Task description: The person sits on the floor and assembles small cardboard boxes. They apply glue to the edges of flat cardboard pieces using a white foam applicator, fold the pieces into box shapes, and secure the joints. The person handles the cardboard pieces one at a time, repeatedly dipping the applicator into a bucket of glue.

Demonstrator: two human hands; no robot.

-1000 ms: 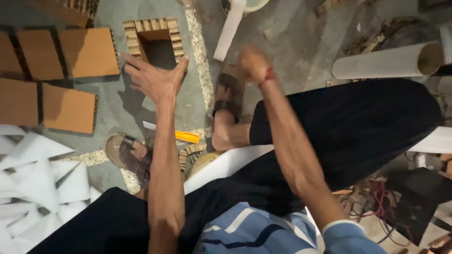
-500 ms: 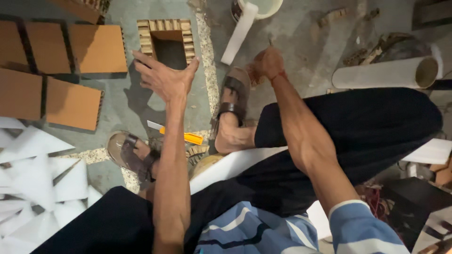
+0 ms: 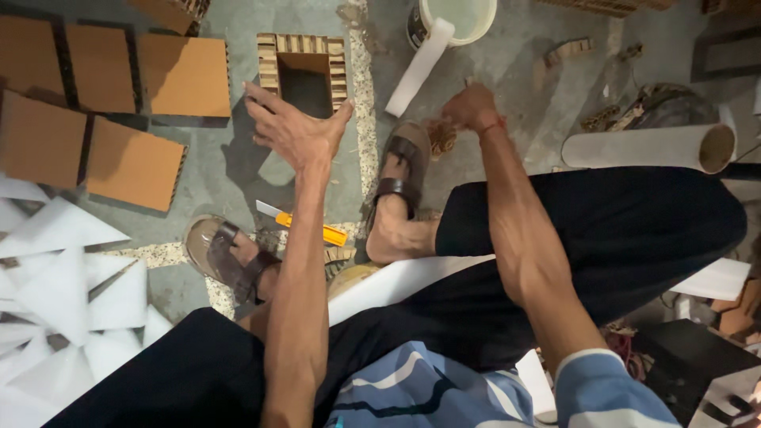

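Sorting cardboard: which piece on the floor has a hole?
The square frame just beyond the left hand, layered edges around a dark opening; the flat panels are solid.

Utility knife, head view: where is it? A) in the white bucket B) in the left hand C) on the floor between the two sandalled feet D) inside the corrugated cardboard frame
C: the yellow utility knife lies on the floor between the feet, below the open left hand, which does not touch it.
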